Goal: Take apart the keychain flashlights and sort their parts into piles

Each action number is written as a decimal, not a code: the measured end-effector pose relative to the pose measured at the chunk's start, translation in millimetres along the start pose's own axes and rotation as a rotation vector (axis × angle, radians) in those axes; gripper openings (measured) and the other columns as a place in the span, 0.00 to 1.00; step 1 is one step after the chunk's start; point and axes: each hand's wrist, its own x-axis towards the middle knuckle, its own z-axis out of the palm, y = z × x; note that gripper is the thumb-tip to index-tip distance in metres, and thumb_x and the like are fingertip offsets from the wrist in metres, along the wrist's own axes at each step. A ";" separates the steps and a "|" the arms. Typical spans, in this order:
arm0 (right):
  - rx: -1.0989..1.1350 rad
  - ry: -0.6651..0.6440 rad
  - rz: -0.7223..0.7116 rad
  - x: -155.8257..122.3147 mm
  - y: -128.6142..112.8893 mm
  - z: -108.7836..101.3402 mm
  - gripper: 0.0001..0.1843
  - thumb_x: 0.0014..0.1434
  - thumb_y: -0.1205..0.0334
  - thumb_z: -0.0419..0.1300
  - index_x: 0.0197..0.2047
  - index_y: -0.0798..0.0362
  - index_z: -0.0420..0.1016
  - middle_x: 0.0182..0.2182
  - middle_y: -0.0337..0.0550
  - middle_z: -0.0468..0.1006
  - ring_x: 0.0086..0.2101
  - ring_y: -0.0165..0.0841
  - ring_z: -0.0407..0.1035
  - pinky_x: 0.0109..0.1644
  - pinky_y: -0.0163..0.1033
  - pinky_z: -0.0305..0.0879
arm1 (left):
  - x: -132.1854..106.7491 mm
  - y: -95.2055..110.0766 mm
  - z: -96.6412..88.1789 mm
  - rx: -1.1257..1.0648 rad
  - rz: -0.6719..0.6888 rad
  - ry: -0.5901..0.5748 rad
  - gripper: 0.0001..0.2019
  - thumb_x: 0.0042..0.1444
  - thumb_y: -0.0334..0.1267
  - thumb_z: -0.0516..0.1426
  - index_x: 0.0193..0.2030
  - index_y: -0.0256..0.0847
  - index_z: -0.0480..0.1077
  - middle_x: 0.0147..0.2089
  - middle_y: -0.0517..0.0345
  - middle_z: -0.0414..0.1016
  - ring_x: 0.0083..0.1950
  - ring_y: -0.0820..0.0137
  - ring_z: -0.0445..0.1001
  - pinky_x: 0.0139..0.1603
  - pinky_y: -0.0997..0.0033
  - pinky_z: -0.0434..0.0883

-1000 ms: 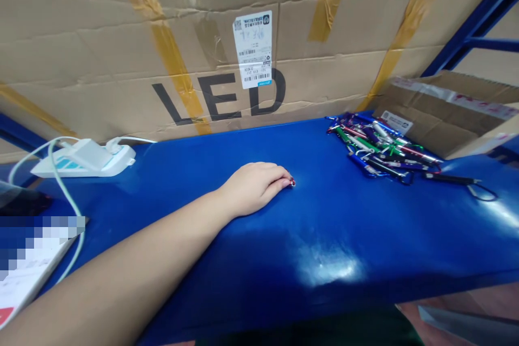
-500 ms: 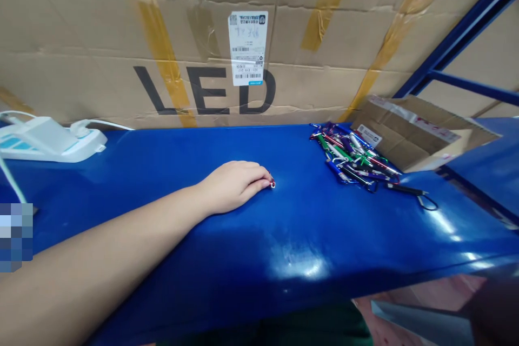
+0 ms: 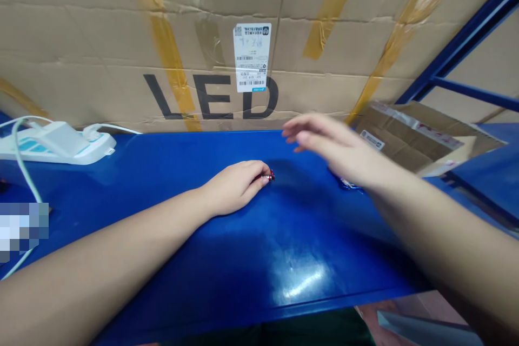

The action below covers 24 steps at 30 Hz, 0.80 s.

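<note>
Head view: from my remote seat I read the clock off the left hand (image 3: 237,186), with 12 towards the carton (image 3: 101,38).
New arrival: the right hand (image 3: 332,143) is now in the picture, which it was not half a second ago; it hangs above the table (image 3: 227,275) between 2 and 3 o'clock, blurred, so I take it to be moving.
Right fingers: loosely extended towards 9 to 10 o'clock, with nothing that I can see between them; the blur hides the finer detail.
Left fingers: pinched on the red piece (image 3: 271,175), thumb against fingers, the hand low at the table just as it was.
Red piece: at the left fingertips, around 3 o'clock; only its end pokes out, so I cannot tell its full shape.
Pile (image 3: 349,185): at 3 o'clock, in full sight a moment earlier, now mostly screened by the right hand and forearm, with a bit of blue left showing.
Box (image 3: 409,135): near 3 o'clock, beyond the right hand, partly covered by that forearm.
Strip (image 3: 95,154): just past 9 o'clock, well apart from both hands.
What it means: I judge that the red piece is held steady, with the right hand free beside it.
</note>
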 end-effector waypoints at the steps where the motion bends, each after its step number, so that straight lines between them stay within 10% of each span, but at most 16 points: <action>1: 0.066 -0.057 0.061 3.5 5.9 9.4 0.16 0.71 0.52 0.60 0.57 0.49 0.77 0.54 0.49 0.80 0.54 0.42 0.75 0.57 0.50 0.75 | -0.1 -0.1 -0.1 -0.007 0.009 0.015 0.11 0.73 0.41 0.50 0.50 0.41 0.71 0.52 0.49 0.81 0.53 0.60 0.79 0.56 0.57 0.75; 6: 0.368 -0.226 0.279 11.4 29.8 48.1 0.17 0.66 0.51 0.65 0.50 0.54 0.74 0.39 0.43 0.81 0.35 0.30 0.75 0.41 0.38 0.74 | 0.7 0.0 -0.9 -0.038 0.046 0.047 0.09 0.73 0.40 0.51 0.47 0.41 0.71 0.46 0.51 0.79 0.47 0.63 0.78 0.50 0.62 0.75; 14: 0.388 -0.310 0.490 -7.7 30.7 36.8 0.20 0.56 0.52 0.73 0.35 0.51 0.66 0.25 0.35 0.75 0.21 0.26 0.67 0.18 0.30 0.59 | 3.2 -0.8 0.6 -0.053 0.029 0.037 0.08 0.72 0.40 0.55 0.47 0.41 0.73 0.45 0.53 0.79 0.47 0.65 0.78 0.49 0.65 0.74; 24: -0.236 -0.135 -0.151 -18.4 36.0 28.3 0.05 0.68 0.65 0.58 0.41 0.52 0.76 0.31 0.42 0.81 0.31 0.32 0.75 0.36 0.37 0.69 | 0.7 2.9 1.0 -0.012 -0.044 -0.009 0.10 0.73 0.42 0.50 0.52 0.41 0.70 0.49 0.53 0.82 0.46 0.63 0.81 0.46 0.65 0.73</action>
